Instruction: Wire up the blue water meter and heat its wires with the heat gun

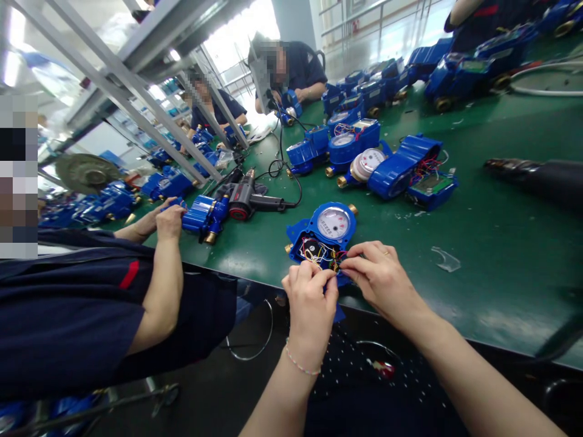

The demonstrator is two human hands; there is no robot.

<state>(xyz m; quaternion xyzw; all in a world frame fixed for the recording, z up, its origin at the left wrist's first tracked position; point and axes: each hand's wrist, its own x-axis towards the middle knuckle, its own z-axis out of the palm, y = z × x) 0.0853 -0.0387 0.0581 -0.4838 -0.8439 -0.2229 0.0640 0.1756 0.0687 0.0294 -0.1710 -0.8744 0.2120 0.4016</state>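
Note:
An opened blue water meter (333, 223) lies at the table's near edge, its round dial facing up. Thin coloured wires (322, 252) fill its housing beside a round black part. My left hand (312, 288) is closed at the near side of the housing, fingertips pinched at the wires. From the right, my right hand (373, 267) reaches in, with thumb and fingers pinched on the wires. The exact wires in each pinch are too small to tell apart.
Several blue meters (357, 142) stand farther back on the green table (387, 237). A heat gun (250, 200) lies to the left; a dark tool (537, 176) is at the right. A co-worker's hands (170, 218) handle a meter at left. A plastic scrap (445, 260) lies at right.

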